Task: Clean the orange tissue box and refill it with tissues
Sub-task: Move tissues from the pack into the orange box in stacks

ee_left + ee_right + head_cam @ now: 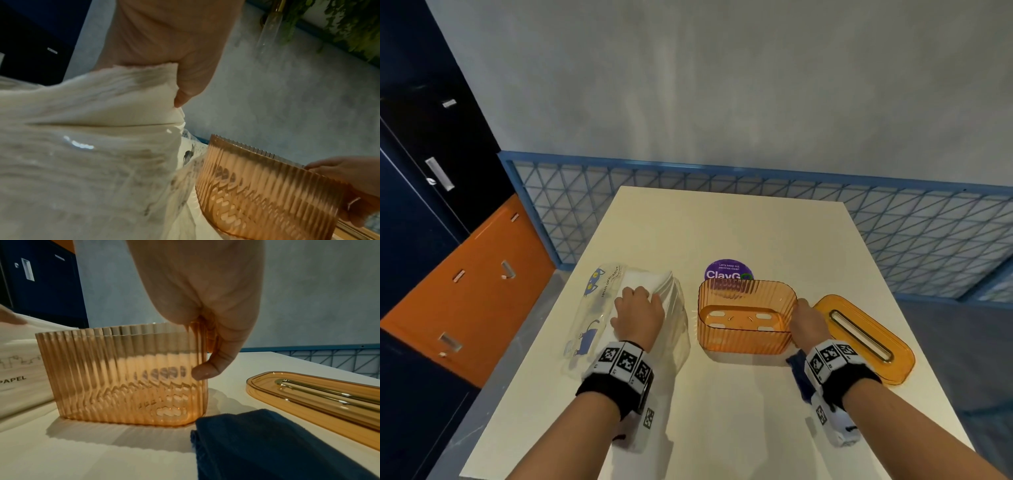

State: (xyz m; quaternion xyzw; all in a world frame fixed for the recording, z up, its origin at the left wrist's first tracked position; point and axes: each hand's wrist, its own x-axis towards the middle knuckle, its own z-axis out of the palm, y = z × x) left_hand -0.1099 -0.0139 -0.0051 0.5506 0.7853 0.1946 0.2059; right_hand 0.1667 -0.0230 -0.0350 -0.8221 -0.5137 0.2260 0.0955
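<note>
The ribbed orange tissue box (744,317) (267,191) (123,374) stands open and empty on the white table (722,411). My right hand (806,320) (207,318) pinches its right end wall, thumb outside, fingers over the rim. Its orange lid (866,337) (320,395) with a slot lies flat to the right. On the left lies a clear plastic pack of white tissues (640,308) (92,146). My left hand (638,317) (174,48) grips the tissue stack through the pack's open end.
A dark blue cloth (799,370) (267,447) lies on the table under my right wrist. A purple round sticker (727,270) sits behind the box. Blue lattice railing (893,233) runs behind the table; dark and orange cabinets (465,274) stand at left.
</note>
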